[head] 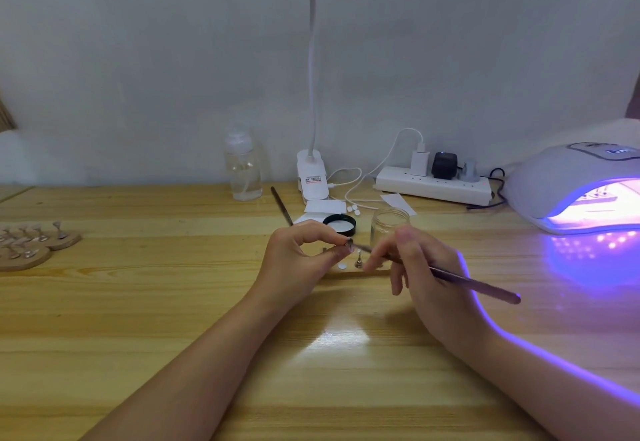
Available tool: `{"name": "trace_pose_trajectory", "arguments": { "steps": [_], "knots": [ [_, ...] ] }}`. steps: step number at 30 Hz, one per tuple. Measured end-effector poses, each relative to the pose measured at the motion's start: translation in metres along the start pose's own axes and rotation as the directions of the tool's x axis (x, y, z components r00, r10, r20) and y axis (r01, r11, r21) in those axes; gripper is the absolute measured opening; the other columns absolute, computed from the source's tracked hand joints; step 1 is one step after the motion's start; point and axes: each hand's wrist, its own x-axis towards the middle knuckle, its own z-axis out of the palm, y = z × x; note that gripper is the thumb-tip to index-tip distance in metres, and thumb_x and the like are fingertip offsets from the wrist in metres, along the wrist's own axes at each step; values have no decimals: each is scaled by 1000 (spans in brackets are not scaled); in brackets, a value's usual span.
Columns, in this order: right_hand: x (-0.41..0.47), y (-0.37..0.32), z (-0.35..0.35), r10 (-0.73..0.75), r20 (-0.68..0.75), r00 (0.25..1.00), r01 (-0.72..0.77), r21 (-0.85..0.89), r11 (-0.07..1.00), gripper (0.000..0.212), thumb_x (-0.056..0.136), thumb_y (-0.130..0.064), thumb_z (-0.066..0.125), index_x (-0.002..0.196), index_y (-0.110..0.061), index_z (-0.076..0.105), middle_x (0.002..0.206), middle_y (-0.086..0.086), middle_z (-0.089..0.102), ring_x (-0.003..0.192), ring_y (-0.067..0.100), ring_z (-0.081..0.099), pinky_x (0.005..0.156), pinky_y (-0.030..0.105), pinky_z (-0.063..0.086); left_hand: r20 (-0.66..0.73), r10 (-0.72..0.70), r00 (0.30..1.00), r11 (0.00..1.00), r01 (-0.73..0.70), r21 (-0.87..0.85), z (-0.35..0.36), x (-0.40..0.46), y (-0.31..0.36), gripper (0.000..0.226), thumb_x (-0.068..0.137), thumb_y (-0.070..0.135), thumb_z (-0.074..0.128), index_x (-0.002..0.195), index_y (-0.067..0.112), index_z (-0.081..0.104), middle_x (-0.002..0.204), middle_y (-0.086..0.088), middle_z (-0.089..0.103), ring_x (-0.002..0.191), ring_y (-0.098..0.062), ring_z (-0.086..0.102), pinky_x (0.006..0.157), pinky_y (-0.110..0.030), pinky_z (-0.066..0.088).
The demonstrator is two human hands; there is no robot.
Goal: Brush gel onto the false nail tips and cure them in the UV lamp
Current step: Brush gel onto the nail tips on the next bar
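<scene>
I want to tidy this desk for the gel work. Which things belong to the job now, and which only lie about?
For the job:
- brush in the right hand
- nail tip pinched by the left hand
- glass jar
- UV lamp, lit
- wooden stands with tips, far left

Lying about:
- clear bottle
- power strip
- spare brush
- black lid

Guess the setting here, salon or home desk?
Probably a home or hobby nail workstation, not clearly a salon: a lit UV lamp on a wooden table, wooden stands of nail tips at the left, and a clip-on desk lamp beside a power strip.
</scene>
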Motion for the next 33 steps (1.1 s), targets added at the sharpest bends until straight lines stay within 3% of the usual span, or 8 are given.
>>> {"name": "trace_pose_trajectory", "arguments": {
  "steps": [3, 5, 11, 15, 19, 23, 27, 33],
  "knots": [
    [-1, 0, 1, 4, -16, 1000, -3, 55, 998, 46, 85, -48, 35, 61, -18, 61, 59, 11, 65, 45, 4, 48, 51, 11, 38, -1, -19, 1000, 1000, 19, -12, 0, 0, 0, 13, 70, 6, 75, 73, 18, 72, 74, 8, 67, 72, -4, 61, 68, -22, 48],
    [-1, 1, 0, -19, -35, 999, 18, -6, 1000, 43, 86, -47, 34, 65, -21, 62, 65, 12, 65, 48, 8, 48, 53, 12, 39, -4, -25, 1000, 1000, 25, -11, 0, 0, 0, 14, 70, 8, 75, 73, 21, 72, 71, 11, 66, 72, -2, 61, 68, -19, 48],
    [-1, 1, 1, -3, -34, 999, 3, 12, 1000, 46, 85, -47, 35, 60, -19, 61, 59, 8, 65, 51, 4, 53, 55, 12, 41, -4, -5, 1000, 1000, 5, 20, 0, 0, -2, 18, 70, 8, 76, 70, 25, 71, 67, 16, 65, 71, 2, 60, 69, -12, 44],
    [0, 3, 0, -31, -32, 999, 28, -90, 996, 44, 87, -46, 32, 67, -20, 62, 70, -2, 67, 59, 5, 55, 58, 11, 40, -2, -7, 1000, 1000, 8, 23, 0, -1, 0, 16, 70, 7, 76, 70, 22, 72, 69, 12, 65, 71, 2, 60, 68, -12, 44],
    [-1, 2, 2, 13, -9, 1000, -13, 4, 1000, 48, 85, -48, 35, 60, -17, 61, 58, 6, 65, 52, 4, 54, 56, 13, 43, 2, -12, 1000, 999, 12, 31, 0, -1, 1, 14, 70, 6, 75, 71, 19, 72, 71, 11, 65, 72, 2, 60, 70, -12, 45],
    [0, 2, 0, -35, -20, 999, 33, -81, 996, 44, 87, -46, 32, 68, -20, 61, 70, -1, 67, 55, 5, 53, 57, 14, 43, 2, 7, 1000, 999, -7, 39, 0, 0, 1, 17, 70, 5, 75, 71, 22, 72, 70, 12, 64, 71, 3, 59, 71, -11, 44],
    [-1, 1, 1, 23, -16, 1000, -23, 14, 1000, 49, 84, -49, 34, 59, -16, 60, 57, 9, 64, 49, 3, 53, 54, 13, 41, 1, 11, 1000, 999, -11, 41, 0, 0, 1, 19, 70, 5, 75, 70, 23, 71, 70, 11, 65, 71, 2, 60, 71, -12, 45],
    [0, 1, 0, 12, -2, 1000, -12, -57, 998, 43, 86, -47, 35, 65, -20, 61, 65, 1, 66, 48, 7, 50, 53, 16, 41, 7, 22, 1000, 999, -23, 45, 0, 0, 1, 17, 70, 5, 75, 72, 21, 72, 70, 12, 64, 71, 2, 59, 71, -11, 43]
  ]
}}
